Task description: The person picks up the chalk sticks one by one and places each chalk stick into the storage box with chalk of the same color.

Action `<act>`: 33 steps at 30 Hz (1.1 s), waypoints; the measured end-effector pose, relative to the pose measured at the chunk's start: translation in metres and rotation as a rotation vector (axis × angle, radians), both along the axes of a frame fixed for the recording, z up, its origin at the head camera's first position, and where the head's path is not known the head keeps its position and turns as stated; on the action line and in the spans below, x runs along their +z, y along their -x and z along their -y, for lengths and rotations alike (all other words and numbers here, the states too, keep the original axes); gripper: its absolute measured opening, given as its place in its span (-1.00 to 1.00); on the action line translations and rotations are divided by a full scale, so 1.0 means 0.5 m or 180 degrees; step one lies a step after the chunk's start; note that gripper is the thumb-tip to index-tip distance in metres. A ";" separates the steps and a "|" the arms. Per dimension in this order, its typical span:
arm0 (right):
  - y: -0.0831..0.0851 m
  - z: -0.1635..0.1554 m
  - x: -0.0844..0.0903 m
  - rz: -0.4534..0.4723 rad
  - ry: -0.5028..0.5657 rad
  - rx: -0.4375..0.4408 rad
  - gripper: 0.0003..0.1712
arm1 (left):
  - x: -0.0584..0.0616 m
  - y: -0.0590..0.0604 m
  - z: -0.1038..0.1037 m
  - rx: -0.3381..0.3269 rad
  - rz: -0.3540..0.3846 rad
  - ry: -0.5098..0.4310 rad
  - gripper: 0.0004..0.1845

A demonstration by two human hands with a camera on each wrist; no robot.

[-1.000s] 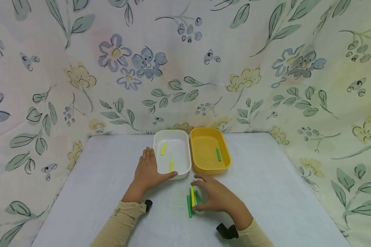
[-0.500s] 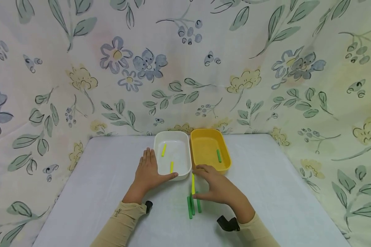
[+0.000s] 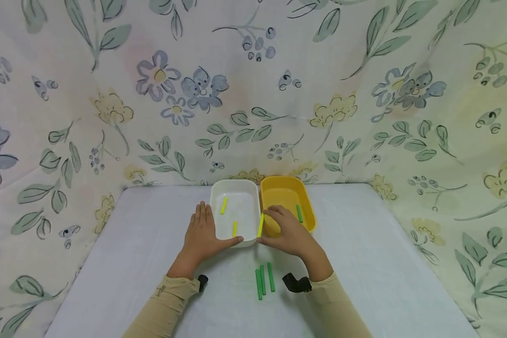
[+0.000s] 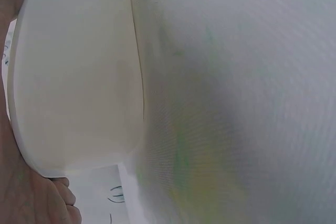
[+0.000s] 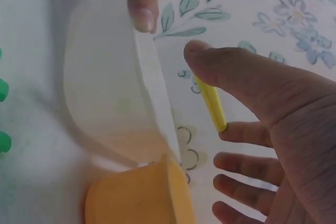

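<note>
A makeshift recording corner, likely in a home: a flowered bedsheet-like cloth (image 3: 253,94) hangs as backdrop behind and beside a small desk (image 3: 363,263) covered in plain white.

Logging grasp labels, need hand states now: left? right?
Left hand: open, fingers flat beside the white tray, thumb against its front.
Right hand: pinching a yellow stick.

The white tray (image 3: 235,188) and yellow tray (image 3: 285,182) stand touching at the far middle of the table (image 3: 363,244), leaving no gap between them. The left hand (image 3: 202,234) blocks the white tray's near-left corner; the right hand (image 3: 288,232), pinching a yellow stick (image 3: 260,225), covers the seam's near end. Three green sticks (image 3: 264,279) lie just behind. Both table flanks offer open passage.
</note>
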State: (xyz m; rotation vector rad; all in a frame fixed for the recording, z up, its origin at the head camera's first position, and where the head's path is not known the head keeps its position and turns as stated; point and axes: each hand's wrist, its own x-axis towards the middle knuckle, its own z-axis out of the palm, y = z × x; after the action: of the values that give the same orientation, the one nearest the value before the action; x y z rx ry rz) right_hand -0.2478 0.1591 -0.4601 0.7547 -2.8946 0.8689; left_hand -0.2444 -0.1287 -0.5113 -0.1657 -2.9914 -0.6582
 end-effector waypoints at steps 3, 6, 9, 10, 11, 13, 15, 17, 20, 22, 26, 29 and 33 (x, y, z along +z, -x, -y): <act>0.014 0.011 -0.006 0.0024 -0.0108 -0.0122 -0.06 | -0.001 -0.001 0.000 0.0001 -0.0021 -0.0004 0.65; 0.025 0.021 -0.013 0.0047 -0.0193 -0.0232 -0.02 | -0.002 -0.002 0.000 0.0009 -0.0035 0.0000 0.65; 0.033 0.028 -0.022 0.0063 -0.0250 -0.0302 -0.01 | -0.003 -0.003 0.000 0.0012 -0.0027 0.0009 0.65; 0.036 0.030 -0.026 0.0072 -0.0277 -0.0320 0.00 | -0.003 -0.003 0.000 0.0012 -0.0018 0.0013 0.65; 0.038 0.033 -0.028 0.0091 -0.0290 -0.0336 -0.01 | -0.003 -0.003 0.000 0.0012 -0.0008 0.0013 0.65; 0.041 0.037 -0.033 0.0128 -0.0310 -0.0355 -0.01 | -0.003 -0.003 0.001 0.0010 0.0015 0.0013 0.65; 0.044 0.040 -0.037 0.0157 -0.0334 -0.0365 0.00 | -0.005 -0.003 0.001 0.0009 0.0034 0.0013 0.65; 0.046 0.043 -0.038 0.0168 -0.0322 -0.0366 -0.01 | -0.007 -0.002 0.001 0.0006 0.0032 0.0012 0.66; 0.048 0.045 -0.040 0.0150 -0.0309 -0.0352 -0.01 | -0.007 -0.002 0.000 0.0003 0.0010 0.0004 0.65; 0.048 0.046 -0.040 0.0139 -0.0303 -0.0340 -0.03 | -0.008 -0.002 0.000 -0.0003 0.0012 -0.0006 0.65; 0.046 0.047 -0.038 0.0124 -0.0300 -0.0316 -0.06 | -0.008 -0.002 0.001 -0.0004 0.0018 -0.0025 0.65; 0.043 0.044 -0.032 0.0131 -0.0311 -0.0303 -0.06 | -0.006 -0.001 0.001 -0.0005 -0.0001 -0.0044 0.65; 0.038 0.034 -0.026 0.0133 -0.0240 -0.0309 -0.10 | -0.001 -0.001 0.001 -0.0011 -0.0015 -0.0078 0.64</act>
State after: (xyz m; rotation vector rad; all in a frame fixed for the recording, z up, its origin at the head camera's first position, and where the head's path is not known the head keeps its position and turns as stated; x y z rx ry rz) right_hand -0.2669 0.1421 -0.4729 0.6017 -2.9870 0.7794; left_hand -0.2439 -0.1290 -0.5119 -0.1709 -2.9777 -0.6933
